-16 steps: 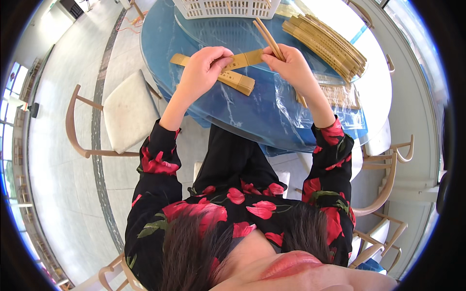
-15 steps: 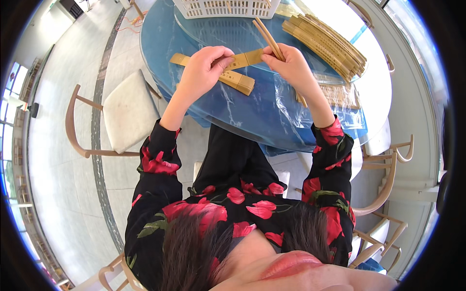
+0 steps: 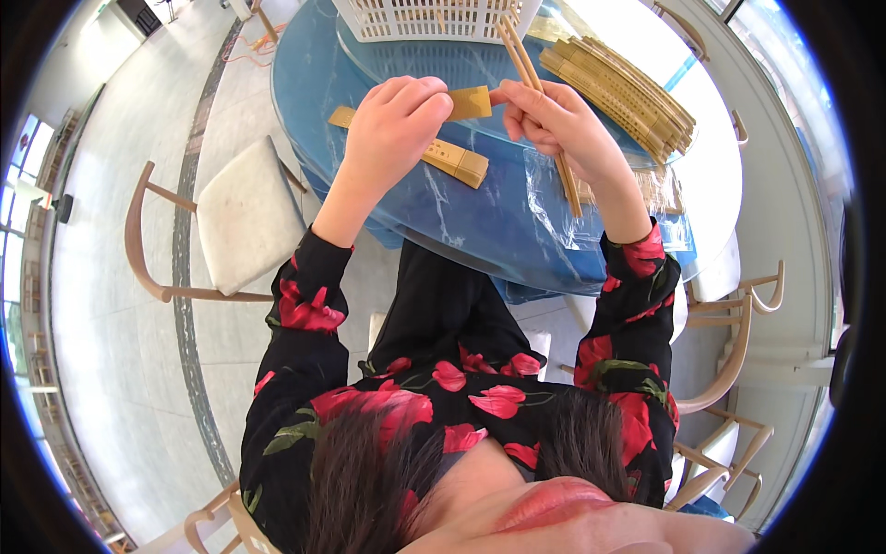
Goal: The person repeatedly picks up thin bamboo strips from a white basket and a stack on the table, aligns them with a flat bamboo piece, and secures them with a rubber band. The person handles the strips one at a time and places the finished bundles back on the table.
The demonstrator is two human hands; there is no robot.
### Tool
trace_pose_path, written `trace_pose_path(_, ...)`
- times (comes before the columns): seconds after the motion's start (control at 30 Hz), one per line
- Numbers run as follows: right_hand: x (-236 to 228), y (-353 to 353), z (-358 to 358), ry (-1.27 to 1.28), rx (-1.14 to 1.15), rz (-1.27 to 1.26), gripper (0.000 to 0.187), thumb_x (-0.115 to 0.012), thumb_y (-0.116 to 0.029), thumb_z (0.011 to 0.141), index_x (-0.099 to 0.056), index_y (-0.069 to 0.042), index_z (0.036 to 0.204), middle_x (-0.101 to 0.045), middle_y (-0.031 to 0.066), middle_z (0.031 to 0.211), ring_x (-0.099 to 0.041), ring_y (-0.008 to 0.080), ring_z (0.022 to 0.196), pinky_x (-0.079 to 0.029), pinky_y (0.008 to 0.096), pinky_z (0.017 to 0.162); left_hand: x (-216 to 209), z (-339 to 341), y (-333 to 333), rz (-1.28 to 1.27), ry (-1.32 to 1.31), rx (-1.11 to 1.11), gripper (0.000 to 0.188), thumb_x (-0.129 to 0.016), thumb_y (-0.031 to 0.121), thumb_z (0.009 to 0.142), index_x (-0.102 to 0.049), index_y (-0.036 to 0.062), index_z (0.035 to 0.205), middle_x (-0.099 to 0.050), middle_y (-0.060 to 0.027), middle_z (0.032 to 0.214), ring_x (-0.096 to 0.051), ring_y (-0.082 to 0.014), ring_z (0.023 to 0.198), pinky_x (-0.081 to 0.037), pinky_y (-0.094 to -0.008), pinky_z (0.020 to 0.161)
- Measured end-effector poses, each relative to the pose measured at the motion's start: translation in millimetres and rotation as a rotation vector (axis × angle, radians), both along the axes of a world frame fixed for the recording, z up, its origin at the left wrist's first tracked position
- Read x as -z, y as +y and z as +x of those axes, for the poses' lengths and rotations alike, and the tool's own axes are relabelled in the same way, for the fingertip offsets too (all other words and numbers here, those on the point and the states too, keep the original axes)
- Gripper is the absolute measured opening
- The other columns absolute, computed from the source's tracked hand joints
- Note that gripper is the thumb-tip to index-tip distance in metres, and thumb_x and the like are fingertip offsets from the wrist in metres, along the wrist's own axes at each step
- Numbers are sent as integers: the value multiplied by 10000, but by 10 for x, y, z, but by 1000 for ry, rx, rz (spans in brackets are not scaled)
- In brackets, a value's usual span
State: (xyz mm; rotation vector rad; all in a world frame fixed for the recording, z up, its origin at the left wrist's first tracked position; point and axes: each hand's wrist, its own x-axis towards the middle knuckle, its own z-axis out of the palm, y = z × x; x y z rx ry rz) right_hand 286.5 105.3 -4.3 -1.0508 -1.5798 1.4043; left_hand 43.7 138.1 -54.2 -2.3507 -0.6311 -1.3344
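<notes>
Above the near part of the table, my left hand [image 3: 392,129] pinches a flat tan paper chopstick sleeve [image 3: 471,102], whose free end points right. My right hand [image 3: 572,125] is closed around a pair of wooden chopsticks [image 3: 513,46]; their lower ends stick out below the palm. Its index fingertip is at or very near the sleeve's end. Under my left hand lies a small stack of tan sleeves [image 3: 457,164] on the blue table [image 3: 318,69], partly hidden by the hand. Further right is a large fanned pile of sleeves [image 3: 623,102].
A white slatted plastic basket [image 3: 436,26] stands at the table's far side. Clear plastic wrapping [image 3: 549,198] lies near the right front edge. One pale-seated wooden chair [image 3: 249,212] stands left of the table, and other wooden chairs [image 3: 724,360] are at the right.
My right hand has let go of the sleeve's end and turned, with the chopsticks now more upright. My left hand has moved slightly right and covers more of the sleeve.
</notes>
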Motion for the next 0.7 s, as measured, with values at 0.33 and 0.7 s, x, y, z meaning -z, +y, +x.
trace_pose_path(0.33, -94, 190, -116, -31, -58, -60, 181, -655, -193, 989, -680, -21, 1040, -680, 22, 755, -384, -12, 513, -262, 178, 451, -168, -87, -30, -174, -18, 52, 281, -741, -11, 759, -571, 74, 966, -643, -66, 1025, -635, -289, 941, -535, -400, 843)
trace_pose_path(0.7, -42, 224, -91, -175, -102, 62, 148, -711, -215, 931, -694, -68, 930, -648, -15, 722, -431, 2, 550, -287, 185, 487, -228, -36, -169, -478, -74, 135, 396, -862, 141, 762, -610, 68, 1059, -636, -65, 980, -603, -303, 977, -510, -400, 856)
